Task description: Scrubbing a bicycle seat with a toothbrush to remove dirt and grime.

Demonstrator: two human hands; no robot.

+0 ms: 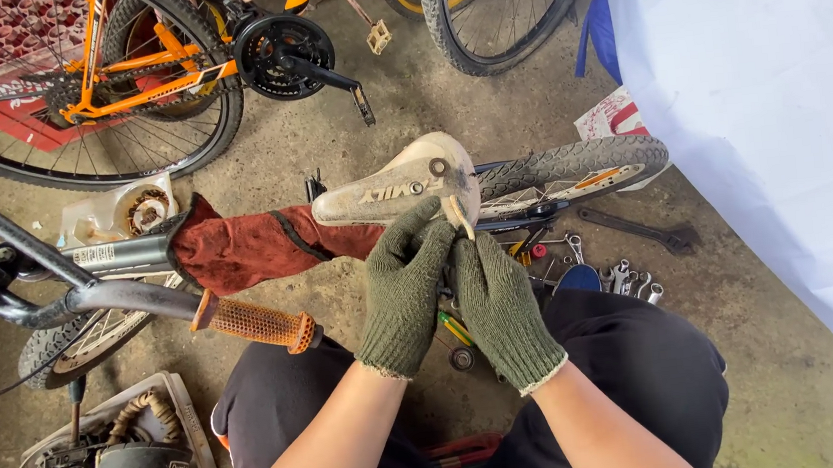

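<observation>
Small bike [137, 253] lies on its side across the floor [406, 114] in front of my knees, its rear wheel [572, 172] toward the floor's right side, front wheel [79, 339] toward the left. Saddle [402, 187], worn and whitish, sits mid-frame, just above both my hands. A red cloth [257, 246] is wrapped on the frame tube left of the saddle.

Left hand [406, 285], green knit glove, grip closed on the saddle's underside edge. Right hand [498, 302], same glove, grip narrow, pinching a thin pale stick-like piece [459, 215] at the saddle's rear; can't tell what that piece is.

Doing this well, my judgement: left hand braces the saddle steady, right works the thin piece in short controlled moves, fingers clear of the tyre and spokes. Gloves dull the feel, so go slow.

Surface: bare concrete floor, stained, damp-looking. An orange bike [136, 73] stands at the top left, over a red crate [3, 44]. Another wheel [507, 0] at top centre. White sheet [769, 133] fills the right side. Orange handlebar grip [259, 323] near my left knee. An open motor unit [125, 465] in the bottom left corner. Spanners [632, 280] and a long wrench [642, 232] on the floor, right of my hands, below the rear wheel.
</observation>
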